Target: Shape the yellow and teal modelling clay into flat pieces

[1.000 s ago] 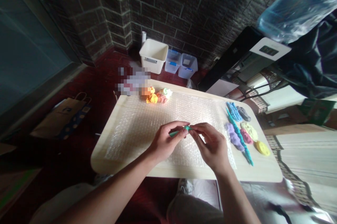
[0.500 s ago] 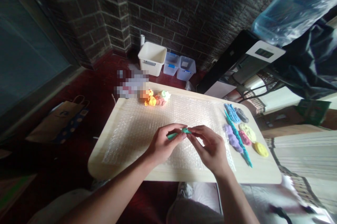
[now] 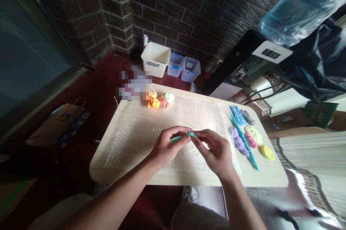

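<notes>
My left hand (image 3: 167, 147) and my right hand (image 3: 216, 150) meet over the middle of a small wooden table (image 3: 173, 177). Both pinch one short teal strip of clay (image 3: 183, 136), fingers closed on it, a little above a sheet of bubble wrap (image 3: 140, 129) that covers most of the tabletop. To the right of my right hand lie a long twisted teal clay rope (image 3: 244, 141), a purple lump (image 3: 238, 141), a blue piece (image 3: 238, 114), a grey piece (image 3: 248, 117), and pale yellow (image 3: 255, 134), pink (image 3: 251, 140) and yellow (image 3: 267, 152) pieces.
At the table's far edge sits a cluster of orange, pink and pale clay shapes (image 3: 160, 100). On the floor behind stand a white basket (image 3: 155, 58) and two clear bins (image 3: 185, 67) against a brick wall. A paper bag (image 3: 58, 123) lies left. A water dispenser (image 3: 259, 60) stands right.
The hands keep pinching the teal strip; they shift only slightly up and left in the picture as the camera moves. Nothing was let go or picked up.
</notes>
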A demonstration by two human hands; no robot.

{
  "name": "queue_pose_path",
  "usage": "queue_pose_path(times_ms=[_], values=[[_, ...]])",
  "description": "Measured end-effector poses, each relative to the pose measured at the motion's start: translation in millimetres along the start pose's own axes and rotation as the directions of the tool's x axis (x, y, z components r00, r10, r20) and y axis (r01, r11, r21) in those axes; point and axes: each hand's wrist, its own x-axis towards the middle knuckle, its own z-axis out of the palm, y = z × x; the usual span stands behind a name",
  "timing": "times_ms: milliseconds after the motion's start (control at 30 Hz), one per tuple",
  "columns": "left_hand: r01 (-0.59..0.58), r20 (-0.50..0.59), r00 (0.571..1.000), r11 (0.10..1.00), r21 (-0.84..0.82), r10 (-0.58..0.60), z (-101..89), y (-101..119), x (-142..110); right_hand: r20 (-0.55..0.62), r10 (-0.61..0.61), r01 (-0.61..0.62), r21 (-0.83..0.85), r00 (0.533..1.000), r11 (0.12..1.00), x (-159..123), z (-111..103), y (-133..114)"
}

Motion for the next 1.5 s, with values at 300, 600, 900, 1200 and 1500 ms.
queue_pose_path(times_ms=[300,600,900,1200,1500], values=[[0.073,-0.005,0.997,0.995,-0.073,-0.073,-0.9,-3.3,0.1,-0.006,0.008,-0.007,0.039,1.0,0.999,-1.6,-1.6,6.0],[0.248,0.055,0.968,0.916,-0.315,-0.243,-0.3,-1.1,-0.1,0.051,-0.029,0.025,0.072,0.998,0.997,2.4,0.5,10.0],[0.361,0.078,0.904,0.653,-0.665,-0.42,1.4,2.9,4.4,-0.017,0.11,-0.104,0.192,0.994,0.976,1.9,1.7,14.5],[0.394,0.134,0.864,0.485,-0.781,-0.486,-3.1,13.8,7.1,0.073,-0.009,0.011,-0.017,0.997,1.0,-4.6,24.7,-1.4],[0.409,0.14,0.83,0.42,-0.81,-0.539,-1.0,23.6,7.6,0.132,-0.23,0.254,-0.216,0.964,0.943,-3.1,31.8,-6.3]])
